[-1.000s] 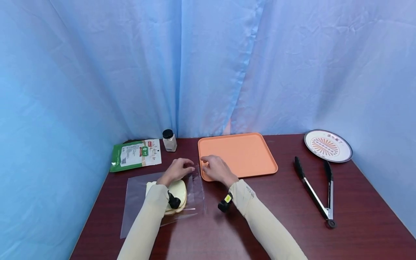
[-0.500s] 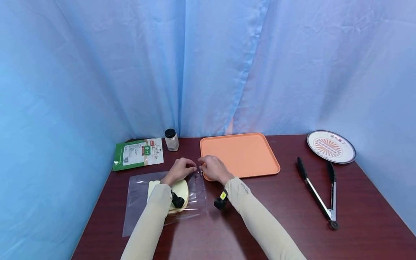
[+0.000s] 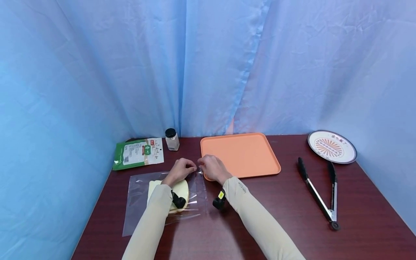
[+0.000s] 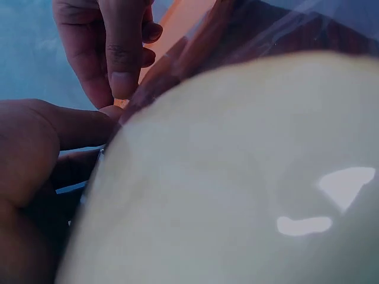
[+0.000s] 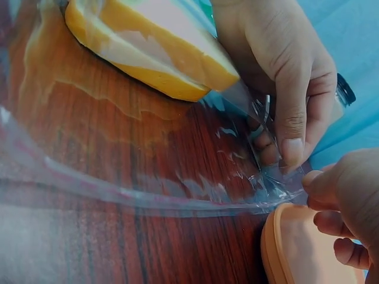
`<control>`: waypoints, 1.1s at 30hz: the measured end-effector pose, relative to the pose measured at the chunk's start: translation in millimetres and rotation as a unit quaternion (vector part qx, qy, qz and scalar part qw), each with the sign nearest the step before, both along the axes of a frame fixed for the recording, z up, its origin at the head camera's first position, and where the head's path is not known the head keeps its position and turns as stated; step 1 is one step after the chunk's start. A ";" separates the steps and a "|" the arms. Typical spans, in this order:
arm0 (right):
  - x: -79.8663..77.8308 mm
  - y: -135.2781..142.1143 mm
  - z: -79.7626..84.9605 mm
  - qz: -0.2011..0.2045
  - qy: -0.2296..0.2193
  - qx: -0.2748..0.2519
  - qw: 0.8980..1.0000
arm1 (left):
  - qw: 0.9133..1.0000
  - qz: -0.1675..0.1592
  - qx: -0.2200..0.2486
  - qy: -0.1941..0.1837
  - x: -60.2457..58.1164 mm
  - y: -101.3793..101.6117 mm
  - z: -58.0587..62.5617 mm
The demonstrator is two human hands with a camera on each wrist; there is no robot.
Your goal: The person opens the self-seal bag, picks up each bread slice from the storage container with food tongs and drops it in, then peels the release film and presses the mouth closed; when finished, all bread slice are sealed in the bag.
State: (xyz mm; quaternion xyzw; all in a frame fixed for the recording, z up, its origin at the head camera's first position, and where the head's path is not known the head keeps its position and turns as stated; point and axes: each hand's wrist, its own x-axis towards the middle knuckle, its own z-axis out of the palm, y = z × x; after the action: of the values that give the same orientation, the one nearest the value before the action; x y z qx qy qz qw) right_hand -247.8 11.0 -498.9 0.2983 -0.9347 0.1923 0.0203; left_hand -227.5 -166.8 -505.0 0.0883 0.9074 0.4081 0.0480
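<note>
A clear plastic zip bag [image 3: 138, 202] lies flat on the table at left, with bread slices [image 3: 183, 188] inside it. My left hand [image 3: 179, 171] reaches over the bread and pinches the bag's far right corner. Right beside it, my right hand [image 3: 212, 169] pinches the end of the bag's mouth edge [image 5: 160, 203], its thumb and index fingertip together on the film. The two hands' fingertips almost meet. In the left wrist view the pale bread [image 4: 225, 165] fills most of the picture and hides part of the bag's edge.
An orange tray [image 3: 243, 153] lies just beyond my right hand. A green and white packet [image 3: 138, 153] and a black-lidded jar [image 3: 172, 140] are at the back left. Tongs [image 3: 316, 198] and a round patterned plate [image 3: 332, 146] lie to the right.
My right hand has moved slightly left to the bag's corner, and its fingers have come together on the film. My left hand has stayed nearly in place. The head view has shifted slightly.
</note>
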 end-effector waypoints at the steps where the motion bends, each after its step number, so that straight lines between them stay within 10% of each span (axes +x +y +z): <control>1: -0.3 -0.2 -0.4 0.001 0.003 0.001 1.000 | 1.000 0.002 0.003 0.000 0.0 -0.1 -0.5; 33: -2.5 3.2 -10.4 -0.032 -0.008 -0.032 0.999 | 1.000 0.009 0.019 0.017 0.1 -2.2 -7.0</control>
State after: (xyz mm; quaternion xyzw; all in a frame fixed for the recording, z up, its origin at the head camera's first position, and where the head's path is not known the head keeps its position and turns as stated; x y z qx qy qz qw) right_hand -250.3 14.1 -509.3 0.2663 -0.9372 0.2235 0.0283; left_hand -227.4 -169.0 -512.0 0.0874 0.9008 0.4245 0.0274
